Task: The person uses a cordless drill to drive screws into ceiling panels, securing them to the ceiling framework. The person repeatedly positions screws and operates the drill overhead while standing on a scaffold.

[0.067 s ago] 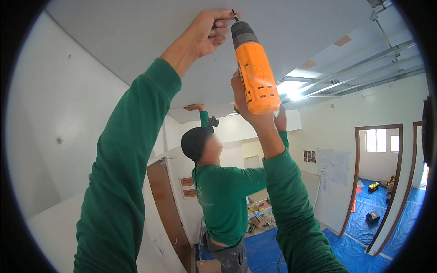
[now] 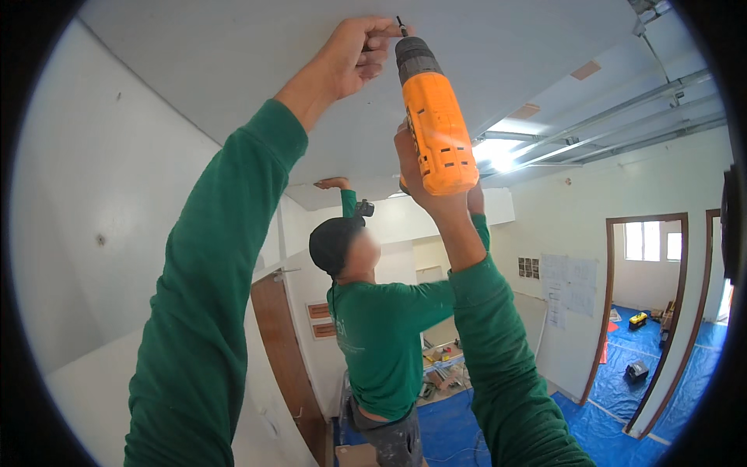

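Overhead, my right hand (image 2: 419,171) grips an orange and black cordless drill (image 2: 437,128), its chuck tilted up toward a grey ceiling panel (image 2: 498,47). A thin dark bit (image 2: 402,26) sticks out of the chuck, its tip close to the panel. Beside the bit, my left hand (image 2: 359,58) is raised with curled fingers, the index fingertip reaching behind the bit. Whatever these fingers pinch is too small or hidden to make out. In front of me, a co-worker (image 2: 389,335) in a green shirt and dark cap presses a hand (image 2: 334,184) flat against the panel.
At right, metal ceiling framing (image 2: 607,128) and a bright lamp (image 2: 498,152) show beyond the panel edge. A white wall (image 2: 93,194) stands close on the left, with a brown door (image 2: 286,350) beyond. Blue sheeting (image 2: 447,428) covers the floor; a doorway (image 2: 607,311) opens at right.
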Available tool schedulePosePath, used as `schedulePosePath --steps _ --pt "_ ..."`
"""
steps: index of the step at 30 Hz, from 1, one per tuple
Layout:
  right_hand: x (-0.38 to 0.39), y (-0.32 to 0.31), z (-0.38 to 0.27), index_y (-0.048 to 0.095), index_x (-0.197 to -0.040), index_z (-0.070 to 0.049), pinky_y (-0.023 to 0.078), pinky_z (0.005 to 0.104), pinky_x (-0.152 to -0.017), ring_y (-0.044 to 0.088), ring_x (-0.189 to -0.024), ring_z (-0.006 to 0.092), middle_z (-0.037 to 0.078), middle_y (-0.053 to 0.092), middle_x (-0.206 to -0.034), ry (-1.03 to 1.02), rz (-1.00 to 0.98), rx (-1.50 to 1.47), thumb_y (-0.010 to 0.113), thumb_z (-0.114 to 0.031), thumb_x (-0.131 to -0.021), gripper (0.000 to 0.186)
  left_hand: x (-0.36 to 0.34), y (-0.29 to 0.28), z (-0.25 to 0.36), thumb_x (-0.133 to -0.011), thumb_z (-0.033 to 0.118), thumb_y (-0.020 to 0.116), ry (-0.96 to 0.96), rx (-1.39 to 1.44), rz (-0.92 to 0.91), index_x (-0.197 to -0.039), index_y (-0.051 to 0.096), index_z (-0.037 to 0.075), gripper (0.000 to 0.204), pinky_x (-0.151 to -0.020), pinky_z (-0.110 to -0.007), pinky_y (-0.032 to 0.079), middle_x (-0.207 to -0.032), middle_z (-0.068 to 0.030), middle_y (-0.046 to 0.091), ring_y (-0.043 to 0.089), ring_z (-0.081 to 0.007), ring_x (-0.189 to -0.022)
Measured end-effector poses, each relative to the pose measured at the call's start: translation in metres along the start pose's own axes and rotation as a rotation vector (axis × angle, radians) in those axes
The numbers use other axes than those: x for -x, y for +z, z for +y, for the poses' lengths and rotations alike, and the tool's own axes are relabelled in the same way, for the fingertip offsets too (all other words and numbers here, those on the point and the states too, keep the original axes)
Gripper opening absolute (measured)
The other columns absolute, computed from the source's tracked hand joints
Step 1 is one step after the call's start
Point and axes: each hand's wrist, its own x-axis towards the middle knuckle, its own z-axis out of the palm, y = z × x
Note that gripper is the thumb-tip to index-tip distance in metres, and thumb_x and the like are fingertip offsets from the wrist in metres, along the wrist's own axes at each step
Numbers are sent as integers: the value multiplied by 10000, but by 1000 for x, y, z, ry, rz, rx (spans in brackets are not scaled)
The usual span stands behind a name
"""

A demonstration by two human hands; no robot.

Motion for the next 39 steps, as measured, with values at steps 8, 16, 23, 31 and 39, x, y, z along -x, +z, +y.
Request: schedulePosePath --steps 8,16,23,31,39 --pt "0 8 10 683 -1024 -27 547 352 -654 684 -693 225 69 700 -841 -7 27 -1 727 -128 -930 144 -22 -21 -34 -978 317 685 412 -1012 171 -1129 804 14 359 -642 -327 503 -788 -20 688 584 -127 -675" --pt "-4 11 14 663 -960 -15 544 363 -618 673 -646 272 106 687 -820 73 7 -26 789 -89 -839 190 -28 -19 -44 -973 288 663 498 -1076 232 -1118 817 52 317 -651 -359 523 -719 -75 690 603 -158 -646" --pt "-4 9 28 696 -1014 -43 538 338 -671 675 -708 217 62 679 -820 -83 -5 160 645 -117 -974 98 -20 -9 -40 -955 238 636 462 -1069 259 -1096 829 76 288 -657 -372 532 -698 -92 697 624 -180 -627" --pt "-4 5 33 674 -1091 -82 561 373 -796 707 -891 253 67 706 -1002 -238 -71 338 637 -54 -904 193 -19 -11 -43 -952 241 640 453 -1073 282 -1083 829 65 289 -668 -375 540 -706 -108 708 639 -198 -631" --pt "2 3 48 666 -1159 -116 561 384 -906 711 -1023 259 54 713 -1127 -221 -90 431 657 -56 -906 260 -25 -8 -43 -966 266 632 486 -1101 293 -1051 833 92 279 -641 -372 525 -669 -107 668 602 -195 -608"
